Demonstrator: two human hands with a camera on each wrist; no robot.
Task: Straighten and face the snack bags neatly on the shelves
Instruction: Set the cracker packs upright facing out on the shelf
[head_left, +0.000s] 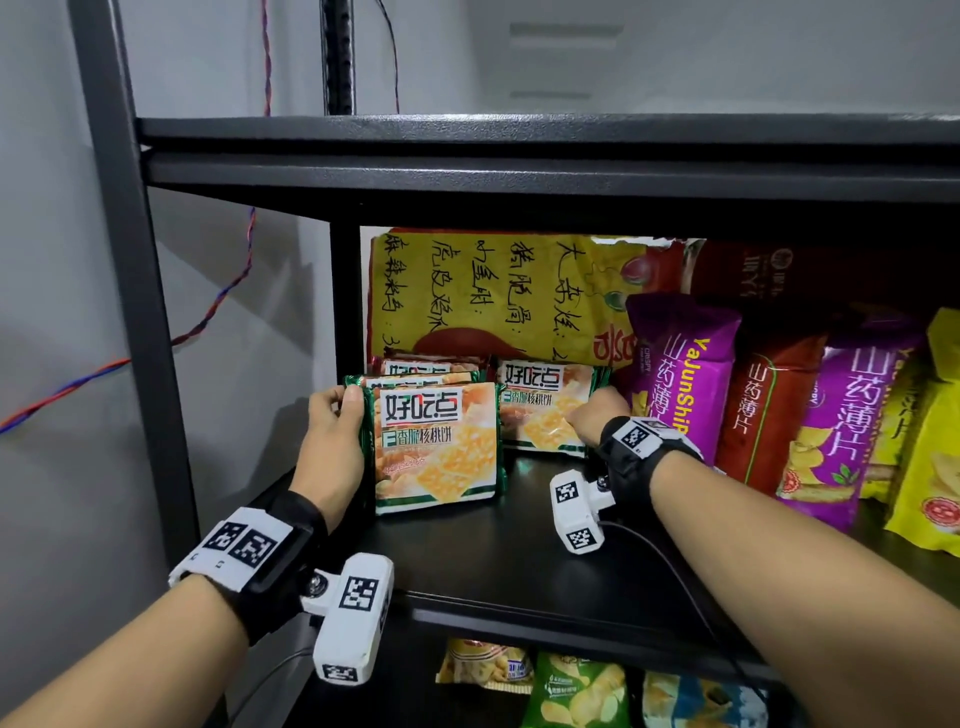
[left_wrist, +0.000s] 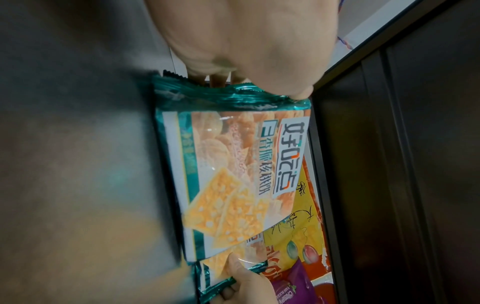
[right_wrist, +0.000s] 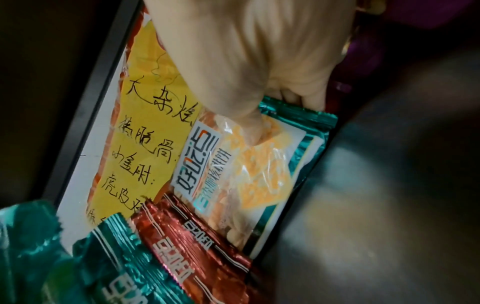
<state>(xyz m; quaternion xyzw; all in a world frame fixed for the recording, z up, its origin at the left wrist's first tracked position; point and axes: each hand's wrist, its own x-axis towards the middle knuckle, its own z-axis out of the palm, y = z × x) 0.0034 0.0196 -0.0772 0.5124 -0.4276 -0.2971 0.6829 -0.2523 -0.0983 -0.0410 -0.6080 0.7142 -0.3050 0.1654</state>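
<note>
— While I scan from big to small, what fills your head view?

— I see the black metal shelf (head_left: 545, 540), with a yellow handwritten sign (head_left: 483, 291) taped at the back; its brush characters are too loose for me to read surely. Right of it stand the purple yam-crisp bags (head_left: 680, 374), one printed "YaJunShiP…" running down its length, and a red bag (head_left: 769, 410) between two of them.

— And the cracker packs?

— At the shelf's left end I count two rows. The front green pack (head_left: 436, 447) stands upright, face toward me, long axis vertical, its label 好吃点 at the top. The second green pack (head_left: 545, 410) stands behind and to the right, also facing forward.

— What do the wrists add?

— My left wrist camera shows the left hand (left_wrist: 241, 41) pinching the front green pack (left_wrist: 233, 174) by its crimped side seal, fingers behind, thumb in front. My right wrist camera shows the right hand (right_wrist: 272, 61) gripping the second green pack (right_wrist: 249, 164), thumb pressed on its face, fingers over the seal edge. Only that view reveals the red-brown packs (right_wrist: 194, 242) of the same brand tucked behind the front row, barely showing as a strip from the head.

— Both hands closed, then?

— Yes, each clamped on its own pack.
</note>
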